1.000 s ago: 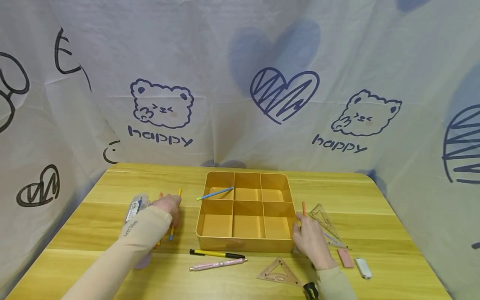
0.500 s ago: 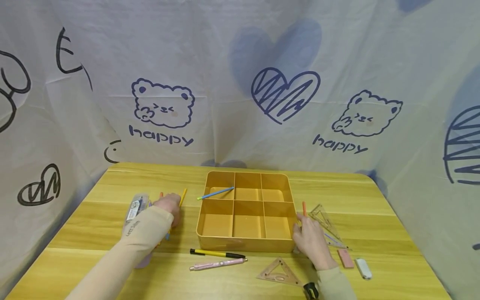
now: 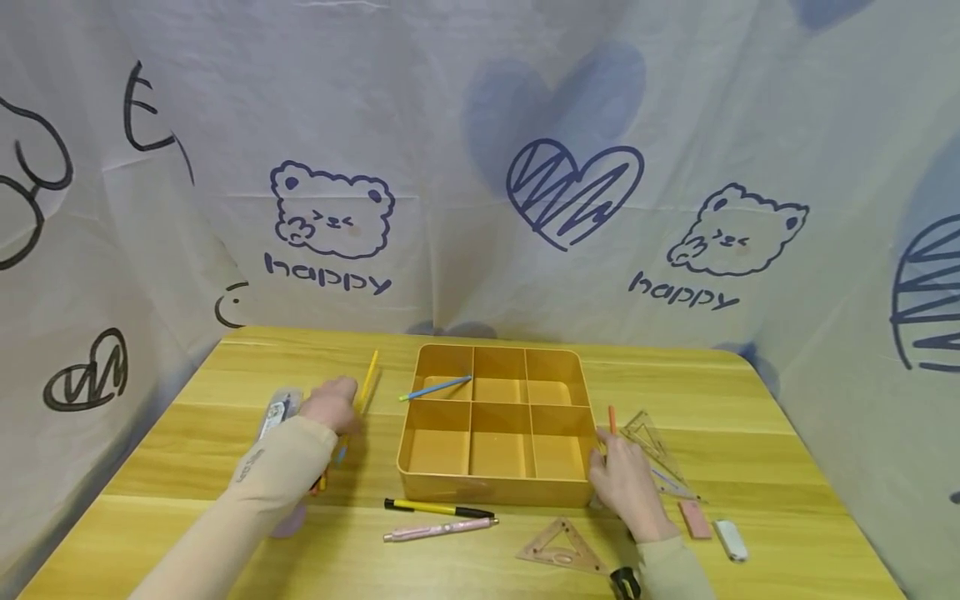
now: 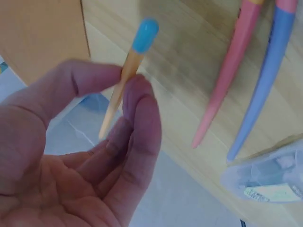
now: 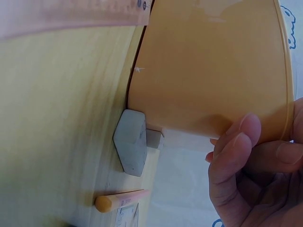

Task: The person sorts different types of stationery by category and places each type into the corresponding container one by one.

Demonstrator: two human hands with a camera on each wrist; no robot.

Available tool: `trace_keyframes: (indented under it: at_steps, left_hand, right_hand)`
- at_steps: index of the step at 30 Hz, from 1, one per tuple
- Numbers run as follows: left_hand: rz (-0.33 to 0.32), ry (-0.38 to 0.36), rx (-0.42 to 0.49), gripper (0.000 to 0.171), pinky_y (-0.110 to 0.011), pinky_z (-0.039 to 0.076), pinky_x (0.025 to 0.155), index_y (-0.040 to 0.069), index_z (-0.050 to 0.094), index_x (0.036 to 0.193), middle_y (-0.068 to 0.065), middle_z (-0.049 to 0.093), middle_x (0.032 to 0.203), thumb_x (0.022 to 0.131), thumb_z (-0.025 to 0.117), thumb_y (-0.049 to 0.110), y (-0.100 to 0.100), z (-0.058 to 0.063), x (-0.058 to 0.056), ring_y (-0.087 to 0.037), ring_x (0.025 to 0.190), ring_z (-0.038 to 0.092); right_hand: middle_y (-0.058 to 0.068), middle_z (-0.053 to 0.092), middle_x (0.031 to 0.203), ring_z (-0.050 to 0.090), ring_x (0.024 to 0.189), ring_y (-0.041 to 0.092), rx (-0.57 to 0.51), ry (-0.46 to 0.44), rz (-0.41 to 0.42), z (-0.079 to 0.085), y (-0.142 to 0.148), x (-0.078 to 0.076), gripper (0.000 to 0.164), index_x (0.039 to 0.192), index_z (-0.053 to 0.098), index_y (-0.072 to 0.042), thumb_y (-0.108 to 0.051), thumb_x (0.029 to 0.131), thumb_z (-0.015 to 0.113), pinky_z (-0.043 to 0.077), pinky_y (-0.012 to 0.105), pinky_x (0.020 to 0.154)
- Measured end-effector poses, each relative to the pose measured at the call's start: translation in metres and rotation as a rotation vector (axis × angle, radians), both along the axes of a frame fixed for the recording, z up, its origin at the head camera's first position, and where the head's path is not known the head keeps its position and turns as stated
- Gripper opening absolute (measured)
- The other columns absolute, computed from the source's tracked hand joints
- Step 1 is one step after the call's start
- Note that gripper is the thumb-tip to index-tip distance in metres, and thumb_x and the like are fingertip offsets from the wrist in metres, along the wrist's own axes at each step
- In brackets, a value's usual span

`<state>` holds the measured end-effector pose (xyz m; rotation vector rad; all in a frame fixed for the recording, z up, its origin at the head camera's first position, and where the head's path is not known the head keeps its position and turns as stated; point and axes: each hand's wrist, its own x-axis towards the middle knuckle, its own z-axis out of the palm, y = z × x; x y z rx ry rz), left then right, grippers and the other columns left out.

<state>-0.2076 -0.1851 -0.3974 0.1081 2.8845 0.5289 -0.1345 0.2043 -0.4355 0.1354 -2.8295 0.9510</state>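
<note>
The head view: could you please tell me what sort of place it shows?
Probably a screened-off indoor workspace, though the wider room is hidden. The signs are the wooden table, the pale cloth with bear and heart drawings behind it, and the divided box with a pink pen nearby.

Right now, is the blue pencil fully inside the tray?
No, the blue pencil lies partly out: its green end pokes past the tray's left rim.

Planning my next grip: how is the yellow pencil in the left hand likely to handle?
Probably stiff: the yellow pencil looks straight while the left hand pinches it. Likely light, being so slender. It may swivel if bumped, since both ends stick out free of the grip.
</note>
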Motion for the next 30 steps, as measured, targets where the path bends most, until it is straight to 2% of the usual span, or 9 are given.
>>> trace_keyframes:
  at_steps: [6,8,13,16,23,30]
  left_hand:
    - [-0.002,0.144,0.046,0.022,-0.048,0.053,0.065,-0.004,0.059,0.09,-0.016,0.06,0.082,0.076,0.073,0.006,0.0,-0.002,0.003,-0.033,0.075,0.057]
    - [0.002,0.167,0.043,0.02,-0.046,0.053,0.062,-0.003,0.059,0.089,-0.014,0.06,0.079,0.079,0.073,0.007,0.001,-0.003,0.003,-0.03,0.071,0.056]
    - [0.039,0.159,0.042,0.011,-0.036,0.05,0.051,-0.002,0.057,0.087,-0.012,0.056,0.072,0.085,0.065,0.004,0.005,-0.004,0.001,-0.024,0.06,0.052]
    - [0.068,0.148,0.047,0.007,-0.036,0.05,0.049,-0.005,0.054,0.089,-0.015,0.054,0.072,0.084,0.058,-0.003,0.007,-0.005,0.0,-0.026,0.059,0.051]
    - [0.124,0.127,0.077,0.021,-0.046,0.055,0.055,-0.009,0.043,0.102,-0.019,0.051,0.083,0.084,0.055,-0.005,0.01,-0.004,0.0,-0.031,0.064,0.055]
    - [0.099,0.191,0.133,0.036,-0.041,0.053,0.049,-0.012,0.036,0.117,-0.022,0.057,0.08,0.085,0.053,-0.007,0.016,-0.003,0.002,-0.029,0.059,0.055]
  right_hand:
    - [-0.005,0.039,0.035,0.024,0.027,0.002,0.007,0.007,0.001,0.0,0.001,0.0,0.04,0.126,0.05,0.021,0.001,0.091,0.048,0.022,0.018,0.027]
    - [-0.005,0.038,0.035,0.024,0.027,0.002,0.002,0.008,0.002,0.0,0.0,0.0,0.04,0.126,0.05,0.02,0.001,0.091,0.048,0.021,0.018,0.027]
    - [-0.006,0.037,0.035,0.023,0.026,0.001,0.006,0.025,0.004,0.0,0.0,0.0,0.039,0.124,0.051,0.021,0.003,0.09,0.049,0.021,0.017,0.027]
    - [-0.005,0.038,0.035,0.023,0.026,0.001,0.007,0.024,0.006,0.0,-0.001,0.0,0.039,0.124,0.051,0.021,0.003,0.09,0.049,0.021,0.017,0.026]
    - [-0.005,0.039,0.035,0.024,0.027,0.002,0.008,0.016,0.002,0.001,-0.001,0.001,0.039,0.125,0.051,0.021,0.002,0.09,0.049,0.021,0.017,0.027]
    - [-0.005,0.04,0.035,0.026,0.026,0.002,0.006,0.01,0.0,0.001,-0.001,0.001,0.039,0.125,0.05,0.021,0.002,0.09,0.048,0.022,0.018,0.027]
